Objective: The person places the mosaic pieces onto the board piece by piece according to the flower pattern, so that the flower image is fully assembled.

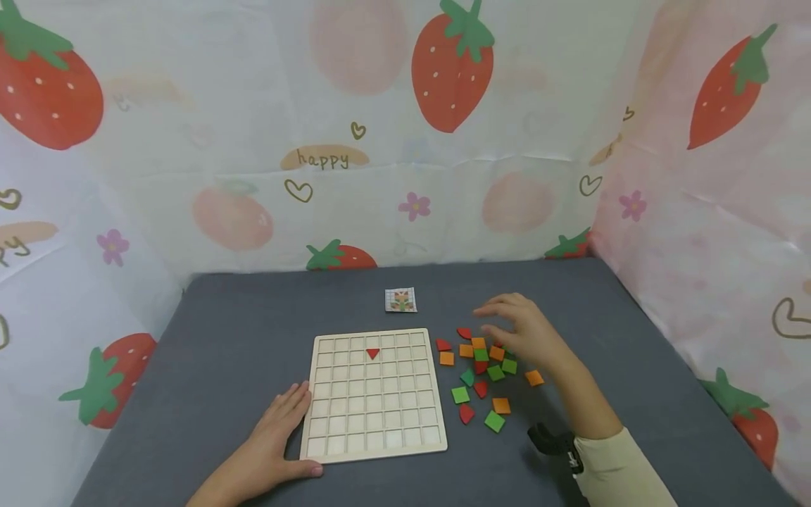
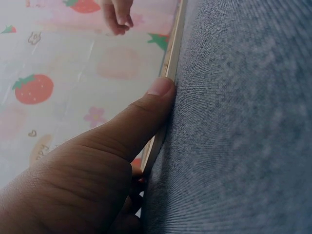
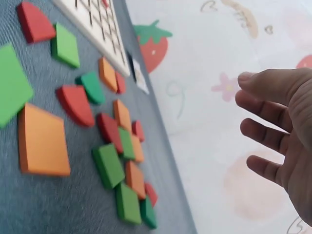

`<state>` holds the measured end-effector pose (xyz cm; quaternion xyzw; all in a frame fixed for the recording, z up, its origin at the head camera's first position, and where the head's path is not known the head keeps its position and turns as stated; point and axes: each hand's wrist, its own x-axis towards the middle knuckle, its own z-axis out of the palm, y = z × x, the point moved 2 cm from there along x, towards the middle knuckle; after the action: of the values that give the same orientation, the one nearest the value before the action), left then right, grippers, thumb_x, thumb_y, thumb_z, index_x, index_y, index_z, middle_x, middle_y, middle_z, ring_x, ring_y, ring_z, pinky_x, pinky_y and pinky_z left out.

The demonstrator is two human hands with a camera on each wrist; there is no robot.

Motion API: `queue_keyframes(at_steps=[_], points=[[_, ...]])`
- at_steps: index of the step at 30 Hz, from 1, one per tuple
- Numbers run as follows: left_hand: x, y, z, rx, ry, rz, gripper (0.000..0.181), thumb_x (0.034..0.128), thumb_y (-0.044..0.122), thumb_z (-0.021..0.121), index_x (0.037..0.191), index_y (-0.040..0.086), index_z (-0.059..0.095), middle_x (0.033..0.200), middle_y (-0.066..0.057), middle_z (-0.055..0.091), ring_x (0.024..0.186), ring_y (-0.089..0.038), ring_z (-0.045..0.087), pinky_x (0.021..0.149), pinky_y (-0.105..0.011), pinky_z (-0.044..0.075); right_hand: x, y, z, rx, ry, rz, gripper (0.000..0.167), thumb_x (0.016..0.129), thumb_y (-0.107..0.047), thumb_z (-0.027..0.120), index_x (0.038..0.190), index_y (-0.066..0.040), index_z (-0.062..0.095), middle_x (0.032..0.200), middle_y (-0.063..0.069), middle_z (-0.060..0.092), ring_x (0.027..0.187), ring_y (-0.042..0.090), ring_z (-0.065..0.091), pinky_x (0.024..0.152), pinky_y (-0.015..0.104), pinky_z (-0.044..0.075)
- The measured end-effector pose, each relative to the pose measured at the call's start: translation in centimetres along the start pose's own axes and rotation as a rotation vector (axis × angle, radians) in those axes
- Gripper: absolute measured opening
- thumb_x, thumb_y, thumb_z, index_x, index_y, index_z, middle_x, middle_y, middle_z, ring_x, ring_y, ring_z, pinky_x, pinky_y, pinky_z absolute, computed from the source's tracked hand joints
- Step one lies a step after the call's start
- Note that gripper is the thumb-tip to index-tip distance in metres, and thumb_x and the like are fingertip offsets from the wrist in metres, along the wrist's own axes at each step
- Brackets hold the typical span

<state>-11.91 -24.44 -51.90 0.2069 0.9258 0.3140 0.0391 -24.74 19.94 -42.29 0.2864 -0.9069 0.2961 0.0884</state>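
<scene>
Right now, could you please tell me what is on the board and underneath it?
One red piece lies on the board, near its far edge. The left hand touches its left side. The board hides what is beneath it, so I cannot tell.

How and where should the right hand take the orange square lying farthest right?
Probably pinch two opposite side edges, coming from above: the orange square lies flat and apart from the other pieces, so the right hand should find its edges free.
</scene>
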Motion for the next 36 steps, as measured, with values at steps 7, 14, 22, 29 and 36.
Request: queue_keyframes(at_steps=[7,14,22,29,36], points=[[0.1,-0.2,-0.2,-0.053,-0.06,-0.068,0.126,0.0703,0.069,0.081,0.16,-0.001,0.028,0.169,-0.02,0.017,0.157,-0.041,0.012,0.112,-0.005,-0.014,-0.2,2.1,0.5,-0.029,0.02,0.066,0.032,0.092,-0.009,0.077,0.123,-0.012,0.075,0.122,0.009,0.068,0.117,0.032,0.058,0.093,0.054,0.052],[0.3,0.1,-0.6,-0.08,-0.129,-0.13,0.127,0.0713,0.069,0.08,0.162,0.0,0.024,0.17,-0.021,0.013,0.157,-0.043,0.007,0.122,-0.066,0.004,-0.6,3.8,1.0,-0.026,0.007,0.167,0.032,0.094,-0.013,0.076,0.126,-0.01,0.073,0.123,0.011,0.067,0.118,0.034,0.057,0.096,0.057,0.049],[0.3,0.0,-0.6,-0.086,-0.139,-0.134,0.126,0.0727,0.068,0.08,0.163,0.002,0.021,0.171,-0.02,0.012,0.157,-0.045,0.005,0.121,-0.068,0.005,-1.5,5.9,2.1,-0.039,-0.02,0.234,0.032,0.095,-0.016,0.075,0.126,-0.008,0.073,0.125,0.012,0.067,0.115,0.035,0.059,0.094,0.057,0.051],[0.2,-0.2,-0.3,-0.098,-0.119,-0.125,0.124,0.0732,0.067,0.08,0.163,0.005,0.022,0.171,-0.017,0.014,0.157,-0.043,0.004,0.124,-0.055,0.001,-2.1,7.2,2.9,-0.003,-0.048,0.283,0.033,0.095,-0.019,0.076,0.126,-0.009,0.073,0.128,0.013,0.066,0.122,0.04,0.057,0.1,0.061,0.048],[0.2,-0.2,-0.3,-0.103,-0.118,-0.128,0.124,0.0735,0.066,0.08,0.163,0.005,0.022,0.171,-0.017,0.013,0.157,-0.044,0.004,0.124,-0.052,0.0,-2.3,7.7,3.3,0.013,-0.068,0.282,0.032,0.094,-0.02,0.076,0.125,-0.01,0.074,0.128,0.013,0.066,0.124,0.04,0.056,0.101,0.062,0.046]])
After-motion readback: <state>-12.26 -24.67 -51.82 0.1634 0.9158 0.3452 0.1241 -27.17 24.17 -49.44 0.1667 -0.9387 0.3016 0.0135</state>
